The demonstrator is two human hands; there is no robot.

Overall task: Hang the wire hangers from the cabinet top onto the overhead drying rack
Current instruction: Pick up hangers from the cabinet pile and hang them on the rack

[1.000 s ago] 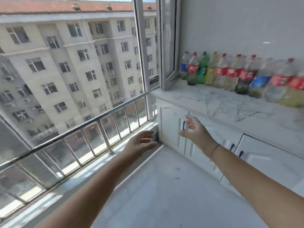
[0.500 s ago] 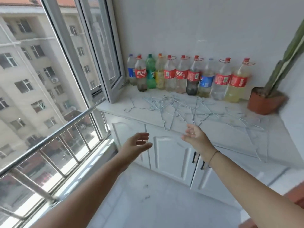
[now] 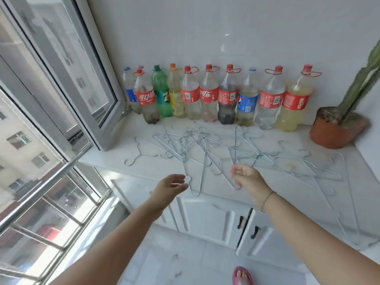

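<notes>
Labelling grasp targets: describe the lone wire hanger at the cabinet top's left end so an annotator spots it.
Find the white marble cabinet top carrying the row of plastic bottles. At its left end, by the open grey window frame, lies one thin silver wire hanger. Unlike the tangled pile of hangers to its right, it lies by itself, hook toward the front edge.

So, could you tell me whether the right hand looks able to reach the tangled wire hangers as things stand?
Probably yes: the right hand is open above the near edge of the wire hangers on the cabinet top, with nothing in between. The tangle may make freeing one awkward.
</notes>
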